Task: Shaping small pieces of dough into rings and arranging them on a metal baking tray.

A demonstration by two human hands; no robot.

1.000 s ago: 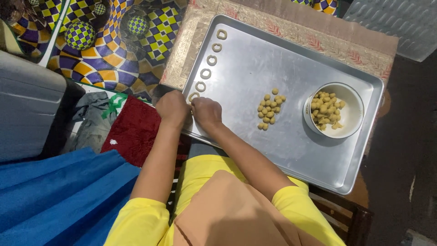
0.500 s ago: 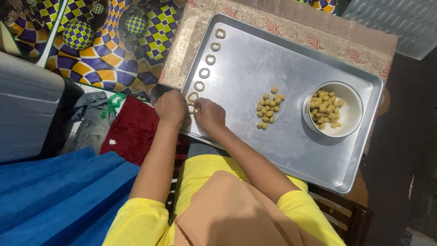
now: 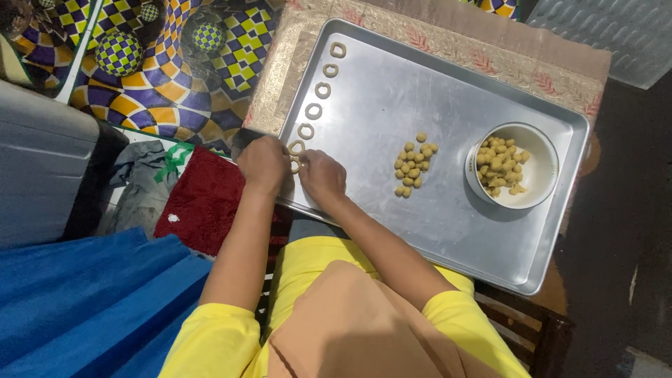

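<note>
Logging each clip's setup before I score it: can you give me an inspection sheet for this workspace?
Surface: metal baking tray on a patterned cloth.
Job's things: row of dough rings along the tray's left edge; loose pile of dough balls; white bowl of dough balls.
Clutter: red cloth and grey cloth left of the tray.
Grips: left hand and right hand meet at the nearest ring; whether either grip is closed cannot be told.
Cables: nothing seen.
Surroundings: checkered mat, blue fabric.
</note>
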